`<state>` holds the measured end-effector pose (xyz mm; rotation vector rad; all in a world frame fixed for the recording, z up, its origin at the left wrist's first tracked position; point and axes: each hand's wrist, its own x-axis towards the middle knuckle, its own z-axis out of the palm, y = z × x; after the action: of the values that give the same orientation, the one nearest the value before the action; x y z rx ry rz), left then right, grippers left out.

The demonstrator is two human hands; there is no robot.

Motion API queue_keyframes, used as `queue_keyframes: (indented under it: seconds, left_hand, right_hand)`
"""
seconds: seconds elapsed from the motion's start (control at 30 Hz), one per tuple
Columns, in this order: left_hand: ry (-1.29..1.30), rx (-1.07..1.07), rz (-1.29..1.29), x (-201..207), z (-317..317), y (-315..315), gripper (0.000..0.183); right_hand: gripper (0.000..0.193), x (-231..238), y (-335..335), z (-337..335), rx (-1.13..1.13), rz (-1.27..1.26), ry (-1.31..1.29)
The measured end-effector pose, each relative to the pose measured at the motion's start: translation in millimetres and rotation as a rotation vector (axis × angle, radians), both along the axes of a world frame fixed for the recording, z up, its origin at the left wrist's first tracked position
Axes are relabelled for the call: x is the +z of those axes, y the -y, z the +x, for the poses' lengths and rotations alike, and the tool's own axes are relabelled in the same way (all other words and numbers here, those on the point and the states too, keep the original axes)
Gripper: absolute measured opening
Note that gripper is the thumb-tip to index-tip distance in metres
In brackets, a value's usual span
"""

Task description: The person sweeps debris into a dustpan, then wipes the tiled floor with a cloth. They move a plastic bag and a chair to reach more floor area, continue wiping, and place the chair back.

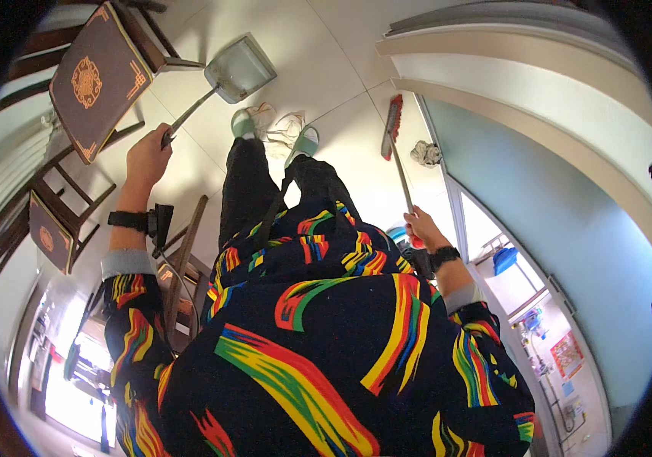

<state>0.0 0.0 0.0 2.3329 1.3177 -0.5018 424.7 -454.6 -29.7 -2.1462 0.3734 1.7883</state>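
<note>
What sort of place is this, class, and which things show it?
Probably a home, perhaps a dining area: patterned-seat chairs at the left, green slippers on the person's feet, and a dustpan held in the left hand.

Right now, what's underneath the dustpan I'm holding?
Pale floor tiles show around the grey dustpan, whose handle is in your left hand. The patch directly beneath is covered by the pan, so I can't tell what lies there.
</note>
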Motion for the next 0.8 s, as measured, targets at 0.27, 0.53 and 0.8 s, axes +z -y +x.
queue_keyframes:
  seconds: [0.27, 0.53, 0.8]
  left_hand:
    - [-0.057, -0.201, -0.046, -13.8, 9.3, -77.7, 0.027]
    - [-0.04, -0.245, -0.112, -2.9, 16.9, -122.2, 0.025]
    - [0.079, -0.343, -0.137, -5.8, 14.8, -131.6, 0.024]
  right_hand:
    - [0.028, -42.9, -104.6, -94.1, -0.064, 0.209, 0.05]
    - [0.058, -49.0, -225.7, -188.5, 0.638, 0.363, 0.129]
    - [0.054, 3.0, -278.7, -225.9, 0.807, 0.473, 0.129]
